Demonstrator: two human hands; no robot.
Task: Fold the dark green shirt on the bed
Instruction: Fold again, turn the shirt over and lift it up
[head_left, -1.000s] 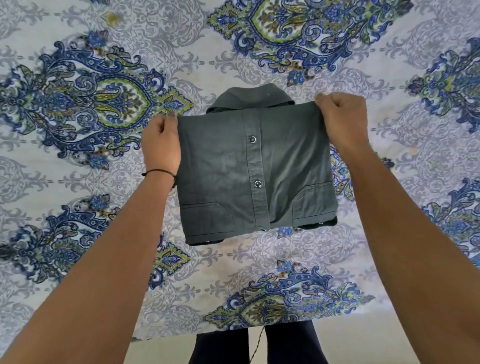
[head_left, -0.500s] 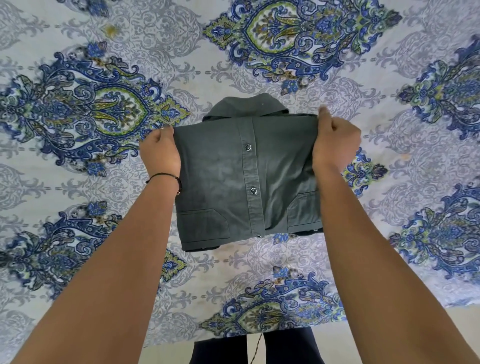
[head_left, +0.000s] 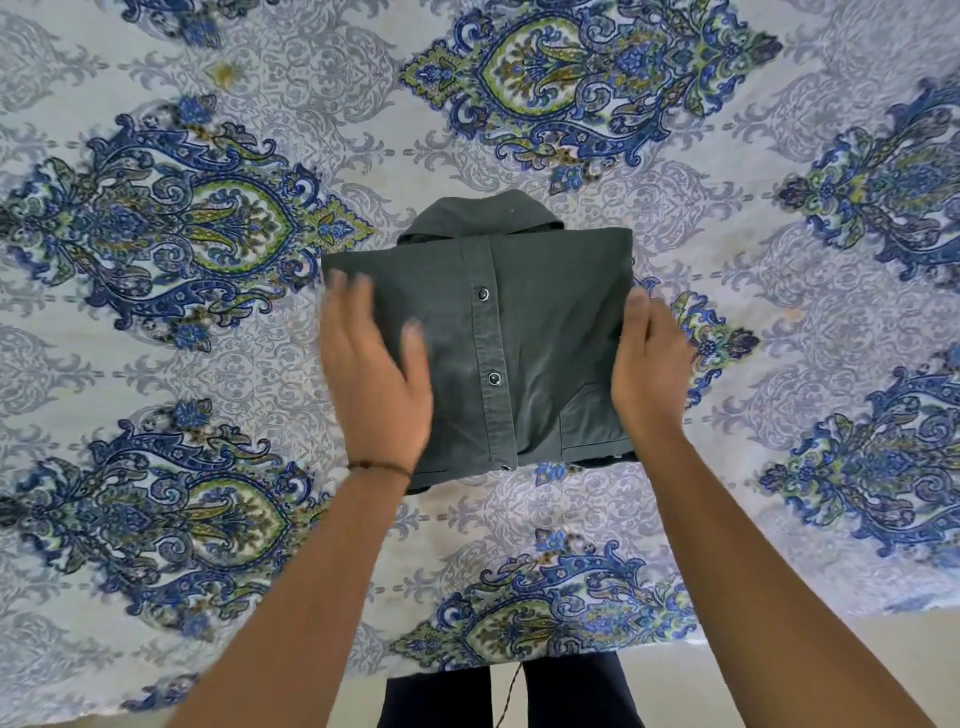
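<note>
The dark green shirt (head_left: 524, 332) lies folded into a compact rectangle on the bed, button placket up the middle, collar poking out at the far edge. My left hand (head_left: 374, 374) rests flat on the shirt's left half, fingers spread and blurred with motion. My right hand (head_left: 649, 364) presses against the shirt's right edge, fingers along the side of the fold; whether they grip the cloth is unclear.
The bedsheet (head_left: 208, 332) is white-grey with large blue and green paisley medallions. Its near edge runs along the bottom, with pale floor (head_left: 831, 675) and my dark trousers (head_left: 519, 696) below it.
Both hands have let go of the far corners of the shirt. The left hand moved onto the top of the fold; the right slid down along the right edge.
</note>
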